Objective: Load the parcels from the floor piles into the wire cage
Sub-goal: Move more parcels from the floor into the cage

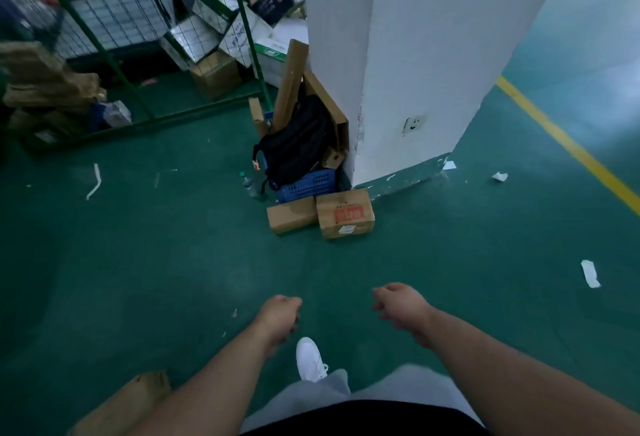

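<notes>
A person looked down at a green floor point(173, 262), both bare forearms reaching forward. Nearest, at the bottom edge, were grey trousers point(311, 397), one white shoe point(310, 359) stepping ahead, and the corner of a brown cardboard box point(128, 404) at the lower left. The left hand point(280, 314) hung with fingers loosely curled under, grasping nothing. The right hand point(401, 307) was relaxed, knuckles up, fingers drooping, also grasping nothing. White paper scraps point(590, 273) lay scattered about the floor. Further ahead, two brown cardboard parcels sat side by side and touching on the floor: a plain parcel point(292, 214) on the left and a red-labelled parcel point(346, 214) on the right. Just behind them stood a blue plastic crate point(308, 184) with a black backpack point(294, 145) slumped on it, and a clear water bottle point(249, 186) lay just to the crate's left. Flat cardboard sheets point(292, 79) leaned upright behind the backpack, against a white pillar point(398, 55) bearing a wall socket point(414, 124). A yellow floor line point(568, 145) ran past on the right. Farthest, at the upper left, stood the green wire cage point(244, 16), holding tumbled white-and-green boxes point(194, 37) and one brown box point(214, 77). A blurred stack of brown cardboard point(45, 86) sat at the far left.
</notes>
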A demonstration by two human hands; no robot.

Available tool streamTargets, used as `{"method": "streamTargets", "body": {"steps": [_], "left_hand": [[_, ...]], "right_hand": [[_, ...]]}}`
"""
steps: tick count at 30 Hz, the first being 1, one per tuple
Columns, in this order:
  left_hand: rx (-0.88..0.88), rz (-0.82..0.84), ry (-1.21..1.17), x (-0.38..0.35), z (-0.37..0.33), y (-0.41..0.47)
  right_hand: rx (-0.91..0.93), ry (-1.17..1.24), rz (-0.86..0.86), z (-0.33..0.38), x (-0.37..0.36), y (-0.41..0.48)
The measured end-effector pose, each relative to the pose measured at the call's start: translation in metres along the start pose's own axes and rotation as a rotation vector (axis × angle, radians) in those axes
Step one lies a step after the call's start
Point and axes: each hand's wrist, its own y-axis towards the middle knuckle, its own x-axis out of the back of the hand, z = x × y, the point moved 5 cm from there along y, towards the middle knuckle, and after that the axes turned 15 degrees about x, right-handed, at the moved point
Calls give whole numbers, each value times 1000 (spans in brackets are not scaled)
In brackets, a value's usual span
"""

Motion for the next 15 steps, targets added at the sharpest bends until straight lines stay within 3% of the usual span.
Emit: {"method": "streamTargets", "body": {"steps": [6,15], "left_hand": [[-37,8,23,21,-106,41],[159,56,-63,-11,-178,136]], "right_hand": [[-66,38,-181,25,38,53],[-212,-120,-52,26,72,193]]}}
